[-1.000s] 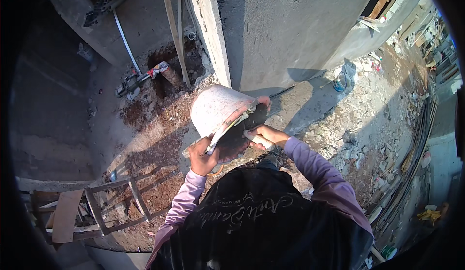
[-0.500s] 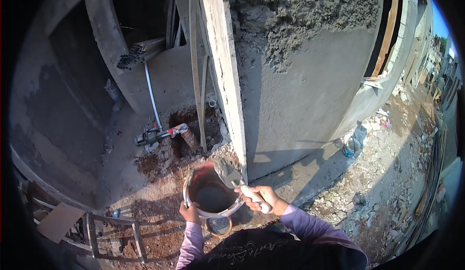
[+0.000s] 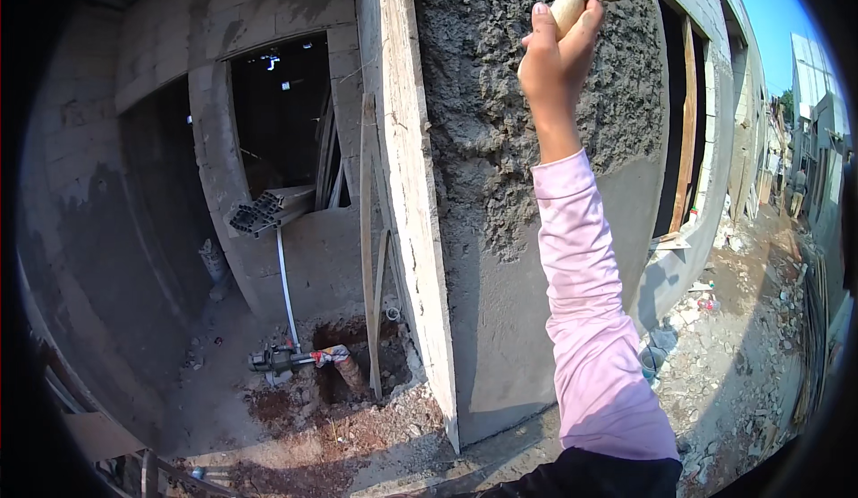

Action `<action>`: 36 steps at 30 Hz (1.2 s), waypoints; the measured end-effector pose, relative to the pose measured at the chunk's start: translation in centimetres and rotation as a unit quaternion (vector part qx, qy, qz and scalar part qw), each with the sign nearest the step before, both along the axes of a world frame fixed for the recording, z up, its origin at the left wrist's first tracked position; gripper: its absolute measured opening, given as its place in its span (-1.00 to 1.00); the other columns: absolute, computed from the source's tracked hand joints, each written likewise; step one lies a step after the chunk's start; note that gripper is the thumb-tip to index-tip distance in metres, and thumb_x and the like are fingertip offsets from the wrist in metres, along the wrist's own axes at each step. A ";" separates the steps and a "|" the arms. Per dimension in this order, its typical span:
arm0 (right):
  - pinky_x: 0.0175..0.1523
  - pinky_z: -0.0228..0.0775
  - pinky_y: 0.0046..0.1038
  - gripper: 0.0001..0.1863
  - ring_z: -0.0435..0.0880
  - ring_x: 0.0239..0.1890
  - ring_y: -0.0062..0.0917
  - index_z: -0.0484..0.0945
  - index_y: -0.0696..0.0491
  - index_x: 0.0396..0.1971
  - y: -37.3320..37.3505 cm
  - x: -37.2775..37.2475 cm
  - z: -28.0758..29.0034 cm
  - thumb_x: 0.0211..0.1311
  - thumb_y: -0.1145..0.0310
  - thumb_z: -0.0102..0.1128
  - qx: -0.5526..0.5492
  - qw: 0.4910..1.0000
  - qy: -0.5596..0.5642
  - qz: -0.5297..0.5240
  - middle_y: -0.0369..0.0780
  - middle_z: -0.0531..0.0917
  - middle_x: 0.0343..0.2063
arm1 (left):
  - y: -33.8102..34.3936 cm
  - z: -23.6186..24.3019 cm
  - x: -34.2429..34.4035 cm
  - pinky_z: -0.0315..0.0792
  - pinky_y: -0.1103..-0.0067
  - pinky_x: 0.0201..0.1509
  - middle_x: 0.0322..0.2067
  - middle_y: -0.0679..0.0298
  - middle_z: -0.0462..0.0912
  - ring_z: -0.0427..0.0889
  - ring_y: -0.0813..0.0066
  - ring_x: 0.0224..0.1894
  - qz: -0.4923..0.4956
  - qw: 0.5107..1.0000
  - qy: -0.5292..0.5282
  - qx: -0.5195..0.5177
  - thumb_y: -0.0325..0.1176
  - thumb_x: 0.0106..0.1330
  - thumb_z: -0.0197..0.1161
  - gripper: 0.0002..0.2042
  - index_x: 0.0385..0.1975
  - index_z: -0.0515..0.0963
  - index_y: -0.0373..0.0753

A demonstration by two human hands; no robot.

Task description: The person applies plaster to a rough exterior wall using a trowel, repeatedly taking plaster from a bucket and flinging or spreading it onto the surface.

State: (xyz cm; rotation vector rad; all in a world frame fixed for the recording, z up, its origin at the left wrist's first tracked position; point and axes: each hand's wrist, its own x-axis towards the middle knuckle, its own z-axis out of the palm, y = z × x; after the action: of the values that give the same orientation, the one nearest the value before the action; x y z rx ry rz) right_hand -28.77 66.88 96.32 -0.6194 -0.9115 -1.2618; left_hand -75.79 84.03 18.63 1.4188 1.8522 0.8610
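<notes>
My right hand [image 3: 556, 69] is raised high at the end of an outstretched arm in a pink sleeve. Its fingers are wrapped round the pale wooden handle of a trowel [image 3: 569, 11]. The bent metal neck of the tool shows at the top edge, while its blade is mostly cut off or hidden. Behind the hand rises a wall with rough, lumpy wet mortar [image 3: 487, 131] on its upper part. Lower down, the same wall has smooth grey plaster [image 3: 509, 328]. My left hand is out of view.
A pale upright board [image 3: 413, 185] lines the wall's left corner. Further left, a pump with a pipe [image 3: 284, 355] stands beside a dug hole, below a window opening. To the right lie a bucket [image 3: 654, 355], rubble [image 3: 697, 328] and long rods [image 3: 811, 337].
My right hand with the trowel has risen from beside the mortar bucket to the upper wall. The view has tilted up, and the bucket and my left hand have left it.
</notes>
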 end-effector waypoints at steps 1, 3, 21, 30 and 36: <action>-0.16 0.42 -0.04 -0.57 0.59 -0.35 0.13 0.25 0.20 0.08 0.1 0.4 2.7 0.27 0.36 0.06 0.079 0.992 -0.005 -0.095 0.09 0.60 -0.31 | 0.1 0.0 0.0 0.46 0.41 -0.46 -0.46 0.22 0.57 0.57 0.37 -0.50 0.002 1.000 0.002 0.000 -0.57 -0.15 0.22 -0.73 -0.35 0.51 -0.32; 0.17 0.29 -0.09 -0.53 0.42 0.11 0.13 0.15 0.31 0.19 0.7 -0.4 5.9 0.35 0.43 -0.07 0.161 0.965 -0.033 -0.202 0.23 0.41 0.02 | 0.1 0.1 -0.8 0.47 0.41 -0.46 -0.46 0.22 0.57 0.57 0.36 -0.49 0.009 1.000 0.006 -0.005 -0.57 -0.15 0.22 -0.73 -0.34 0.51 -0.32; -0.54 0.32 -0.55 -0.56 0.46 -0.65 -0.68 0.36 0.08 0.12 -4.4 -5.0 -61.1 0.23 0.52 0.14 -0.522 0.740 0.418 0.064 -0.30 0.49 -0.55 | 2.7 -3.0 0.6 0.52 0.38 -0.42 -0.41 0.16 0.61 0.62 0.29 -0.45 -0.049 0.998 0.019 -0.036 -0.52 -0.13 0.25 -0.69 -0.28 0.53 -0.34; 0.23 0.40 -0.17 -0.30 0.55 0.20 -0.24 0.46 -0.10 0.24 -52.1 -19.2 -91.6 0.17 -0.20 0.15 -0.576 -0.184 0.796 -0.025 -0.15 0.52 0.21 | 3.3 -5.2 1.0 0.54 0.36 -0.40 -0.39 0.13 0.63 0.64 0.26 -0.43 -0.074 0.990 0.115 -0.015 -0.49 -0.12 0.26 -0.66 -0.25 0.54 -0.35; -0.18 0.63 -0.25 -0.48 0.72 -0.12 -0.17 0.57 0.27 -0.03 -52.7 -25.6 -84.6 0.10 0.17 0.23 -0.318 0.074 0.943 -0.065 0.09 0.66 -0.09 | 2.9 -9.0 4.7 0.56 0.35 -0.39 -0.38 0.11 0.64 0.66 0.24 -0.42 -0.137 0.972 0.187 -0.048 -0.48 -0.12 0.27 -0.65 -0.23 0.55 -0.36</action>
State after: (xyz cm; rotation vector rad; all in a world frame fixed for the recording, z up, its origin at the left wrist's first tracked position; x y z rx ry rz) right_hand -54.38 14.19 11.70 -2.0827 1.1675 0.8003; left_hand -71.07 86.91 9.61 1.8160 1.8681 0.3800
